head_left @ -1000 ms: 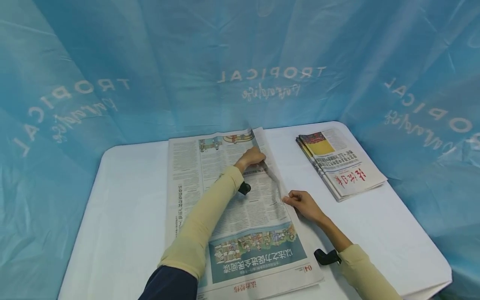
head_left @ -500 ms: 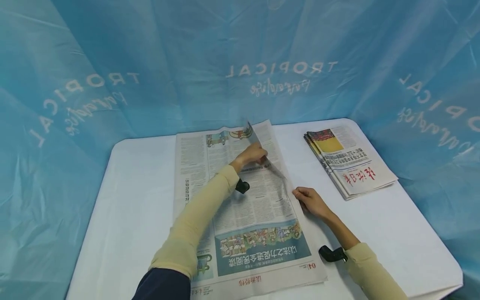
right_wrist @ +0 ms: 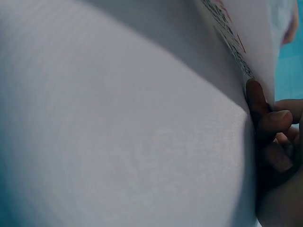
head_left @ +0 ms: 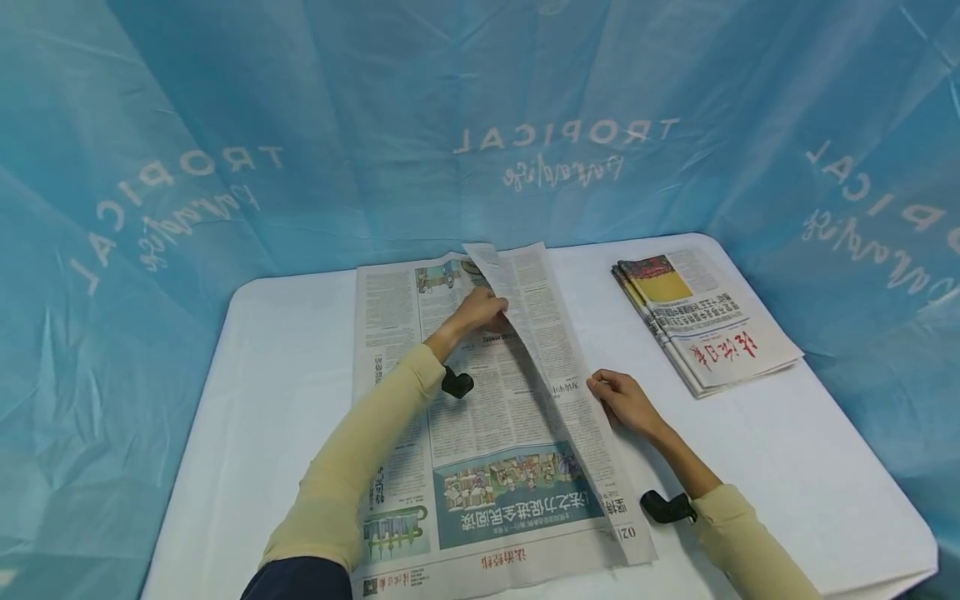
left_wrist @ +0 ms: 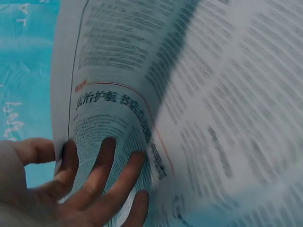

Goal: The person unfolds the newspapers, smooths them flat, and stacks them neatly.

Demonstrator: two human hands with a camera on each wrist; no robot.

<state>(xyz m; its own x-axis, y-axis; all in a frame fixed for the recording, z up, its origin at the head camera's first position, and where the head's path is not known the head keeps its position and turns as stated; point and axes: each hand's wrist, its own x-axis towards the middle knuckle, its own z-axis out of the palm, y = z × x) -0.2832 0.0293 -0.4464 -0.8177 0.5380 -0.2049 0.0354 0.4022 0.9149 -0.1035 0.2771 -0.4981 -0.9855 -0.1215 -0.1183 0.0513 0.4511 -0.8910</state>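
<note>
An open newspaper [head_left: 480, 417] lies on the white table, its print upside down to me. My left hand [head_left: 480, 310] pinches the edge of its top sheet [head_left: 551, 375] between thumb and index finger and holds it raised. In the left wrist view the other fingers of that left hand [left_wrist: 102, 189] spread against the curved page [left_wrist: 118, 104]. At the paper's right edge, my right hand [head_left: 622, 400] pinches the margin; in the right wrist view its thumb and index finger [right_wrist: 255, 97] close on the paper's edge [right_wrist: 260, 52].
Several folded newspapers [head_left: 705, 325] are stacked at the table's back right. Blue curtains [head_left: 405, 125] with white lettering surround the white table [head_left: 277, 375]. A black wrist camera [head_left: 667, 507] sits on the right forearm.
My left hand has drawn the top sheet's edge leftward, so the sheet now curls over and shows its other side. The right hand stays at the paper's right edge.
</note>
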